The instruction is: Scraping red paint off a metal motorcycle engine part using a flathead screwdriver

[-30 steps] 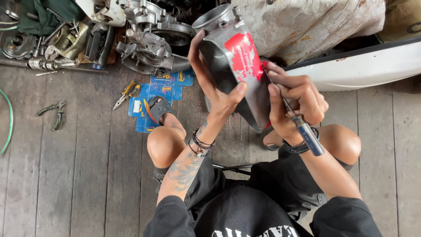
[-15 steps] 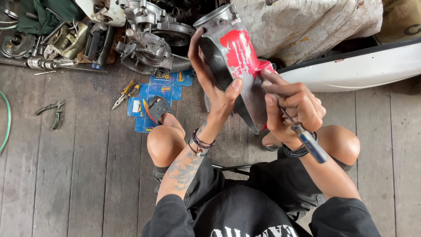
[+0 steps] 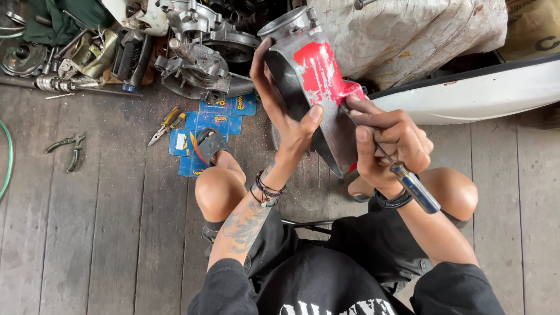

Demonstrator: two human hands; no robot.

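Left hand: the left hand (image 3: 286,114) was raised in front of the person, forearm tattooed and banded at the wrist, fingers spread up the left edge of a metal part (image 3: 312,87) and the thumb pressed across its face, gripping it.
Right hand: the right hand (image 3: 388,143) was curled tightly around a screwdriver (image 3: 408,181), its blue-and-silver handle sticking out near the wrist toward the right; the shaft ran up under the fingers to the part's right edge, the tip hidden there.
Metal part: a curved grey piece with patchy red paint, held tilted between both hands above the knees, its round open end pointing far and left.
Knees: both bare knees were bent just near the hands, the left one (image 3: 219,192) beside a sandalled foot (image 3: 213,146).
Floor: worn grey wooden planks (image 3: 105,233).
Left of the hands: blue packets (image 3: 224,114) lay under and around the foot, yellow-handled pliers (image 3: 166,122) just left of them, dark pliers (image 3: 70,149) further left.
Far side: an engine casing (image 3: 204,46) and scattered metal parts (image 3: 52,58) crowded the far-left floor.
Right side: a white curved panel (image 3: 478,93) and a pale scuffed block (image 3: 408,35) stood close behind the held part.
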